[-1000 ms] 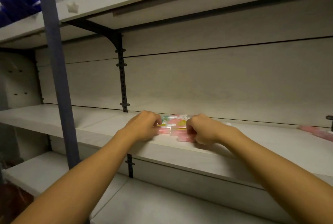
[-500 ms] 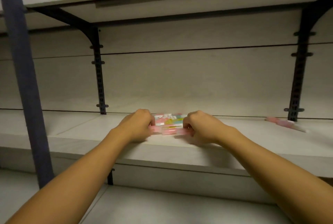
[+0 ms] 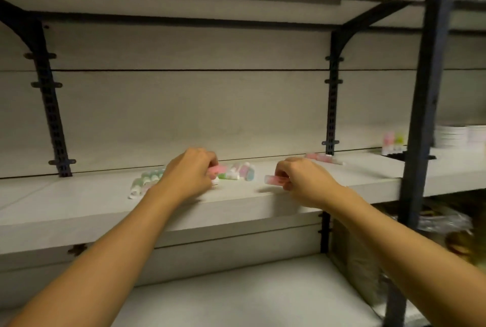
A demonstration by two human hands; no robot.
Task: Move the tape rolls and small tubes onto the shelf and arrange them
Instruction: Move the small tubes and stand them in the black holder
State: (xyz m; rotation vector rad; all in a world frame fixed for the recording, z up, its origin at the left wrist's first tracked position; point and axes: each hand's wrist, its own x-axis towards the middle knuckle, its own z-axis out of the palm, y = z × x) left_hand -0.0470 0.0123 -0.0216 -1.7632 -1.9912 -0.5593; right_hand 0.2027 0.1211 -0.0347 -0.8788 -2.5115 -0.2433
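A pale grey shelf (image 3: 79, 203) with a thick front lip runs across the view, backed by pale wood-grain panels; another board hangs overhead on black brackets, and a lower board shows at 6 o'clock; a dark upright post (image 3: 426, 105) stands at 3 o'clock. The left hand (image 3: 188, 176) has its fingers curled round a pink tube (image 3: 218, 169), held just above the shelf; at its 9 o'clock lies a cluster of green tubes (image 3: 143, 182), partly hidden by the wrist; at its 3 o'clock lie more small tubes (image 3: 243, 171), pink, green and blue, touching one another. The right hand (image 3: 302, 179), apart from the left, pinches 1 pink tube with a white cap (image 3: 274, 179) in curled fingers near the shelf's front edge. At the right hand's 1 o'clock, pink tubes (image 3: 324, 158) lie by the back wall. Beyond the post, 2 upright tubes (image 3: 393, 139) stand beside stacked white rolls (image 3: 451, 136); blurred clutter sits lower right.
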